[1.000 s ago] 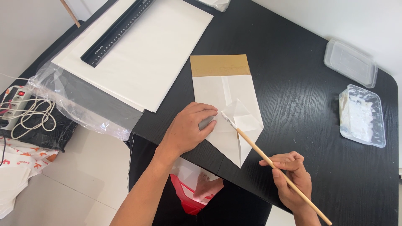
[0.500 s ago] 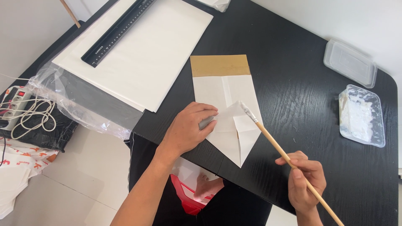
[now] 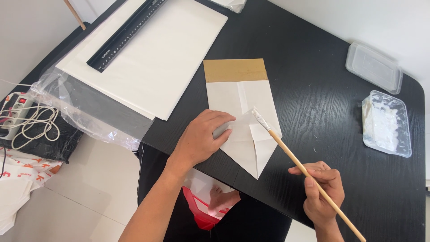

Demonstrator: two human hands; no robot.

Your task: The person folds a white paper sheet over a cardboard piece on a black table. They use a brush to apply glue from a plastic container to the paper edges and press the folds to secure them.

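Observation:
A folded white paper bag [image 3: 244,118] with a brown strip at its far end lies on the black table [image 3: 322,89]. My left hand [image 3: 201,136] presses flat on the bag's left side, next to its folded pointed flaps. My right hand [image 3: 320,192] grips a long wooden brush [image 3: 304,168], whose white-coated tip touches the fold near the bag's middle.
A clear tub of white paste [image 3: 387,123] and its lid [image 3: 374,67] sit at the table's right. Large white sheets [image 3: 152,58] with a black ruler [image 3: 127,33] lie at the left, over clear plastic [image 3: 85,112]. A power strip with cord [image 3: 20,116] rests on the floor.
The brush tip has moved right and up along the bag's fold, and my right hand has shifted right and down. My left hand has stayed put.

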